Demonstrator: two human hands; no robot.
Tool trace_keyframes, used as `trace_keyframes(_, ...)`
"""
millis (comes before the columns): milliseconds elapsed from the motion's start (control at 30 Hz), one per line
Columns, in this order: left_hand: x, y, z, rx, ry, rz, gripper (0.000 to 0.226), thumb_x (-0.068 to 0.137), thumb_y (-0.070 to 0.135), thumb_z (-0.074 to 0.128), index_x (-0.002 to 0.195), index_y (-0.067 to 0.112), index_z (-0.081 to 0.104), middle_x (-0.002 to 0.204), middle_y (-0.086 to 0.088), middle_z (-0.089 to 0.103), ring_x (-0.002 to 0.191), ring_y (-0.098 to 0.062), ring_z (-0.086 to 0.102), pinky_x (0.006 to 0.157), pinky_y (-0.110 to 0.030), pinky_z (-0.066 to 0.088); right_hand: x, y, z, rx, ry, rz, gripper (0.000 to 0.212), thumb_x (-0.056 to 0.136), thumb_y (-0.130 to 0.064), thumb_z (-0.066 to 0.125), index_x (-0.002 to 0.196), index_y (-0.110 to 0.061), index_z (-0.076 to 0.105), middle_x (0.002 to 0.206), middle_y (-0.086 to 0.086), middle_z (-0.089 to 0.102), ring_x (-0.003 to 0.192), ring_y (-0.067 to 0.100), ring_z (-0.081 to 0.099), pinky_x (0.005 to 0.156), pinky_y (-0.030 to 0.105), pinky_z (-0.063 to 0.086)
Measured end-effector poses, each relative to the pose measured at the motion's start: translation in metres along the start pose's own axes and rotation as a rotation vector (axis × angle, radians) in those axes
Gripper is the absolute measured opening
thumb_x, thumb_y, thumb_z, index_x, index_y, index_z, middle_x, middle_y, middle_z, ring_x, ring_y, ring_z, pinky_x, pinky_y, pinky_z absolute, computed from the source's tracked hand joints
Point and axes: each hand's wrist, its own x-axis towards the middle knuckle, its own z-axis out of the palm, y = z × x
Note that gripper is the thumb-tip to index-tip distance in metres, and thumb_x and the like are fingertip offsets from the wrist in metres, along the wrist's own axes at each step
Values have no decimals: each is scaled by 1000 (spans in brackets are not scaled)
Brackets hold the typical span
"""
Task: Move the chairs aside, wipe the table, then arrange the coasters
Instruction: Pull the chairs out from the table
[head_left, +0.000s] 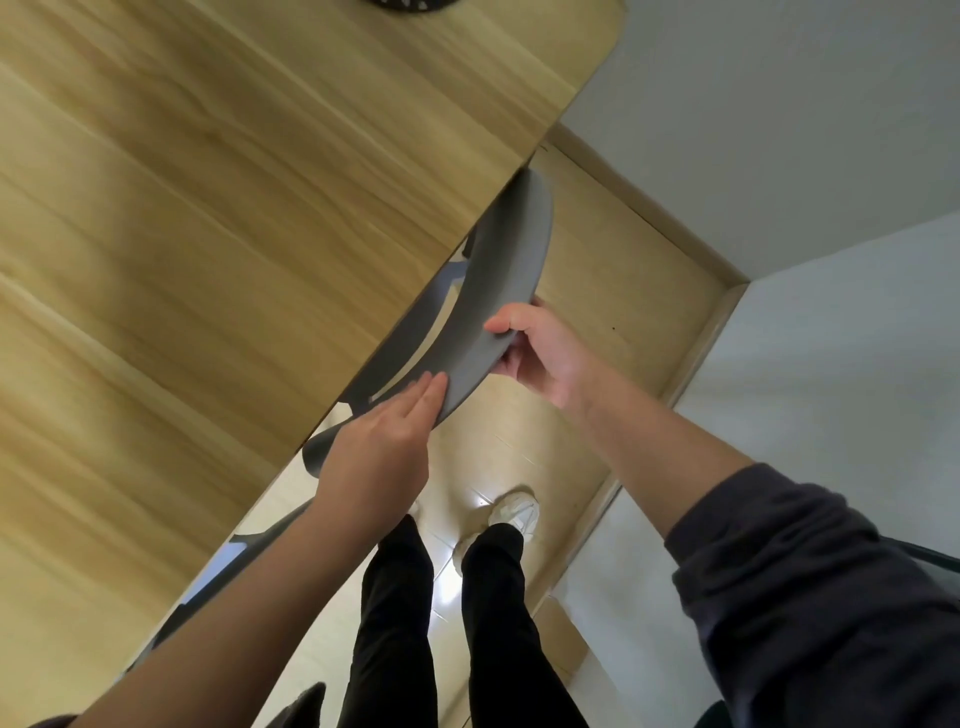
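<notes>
No text, label or number is legible anywhere.

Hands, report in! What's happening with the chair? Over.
Right hand grips grey chair backrest; left hand flat on it. Chair tucked under wooden table. Wall close on the right.

Grey chair (498, 291), light wood-grain table (234, 234), black trousers (395, 623), white shoe (514, 512)
</notes>
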Motion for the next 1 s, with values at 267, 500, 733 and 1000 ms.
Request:
trace_keyframes(267,5,-2,-7,-19,15,44,50,62,-13,76,110,-2,69,103,-13,72,81,-27,72,58,-31,57,-1,0,4,-16,-15,40,47,84,6,49,131,-2,48,120,19,56,102,33,60,78,43,59)
trace_keyframes(500,6,-20,-14,26,22,135,53,55,-7,82,107,-1,71,100,-9,74,70,-22,73,49,-26,53,-2,4,14,-39,16,33,43,88,7,48,129,-6,46,125,20,52,106,35,57,82,44,58)
trace_keyframes(733,18,-2,-14,-2,-44,-17,54,57,-5,78,109,2,66,88,-7,72,57,-25,66,44,-26,47,-4,0,14,-67,53,60,71,68,-2,60,137,-5,44,134,24,53,111,37,57,85,47,57)
trace_keyframes(1000,29,-2,-14,-10,-103,-50,34,57,1,77,88,8,66,59,0,62,40,-24,53,36,-26,39,-4,-1,18,-50,102,75,77,64,-2,60,138,-5,42,142,27,45,124,42,52,88,48,56)
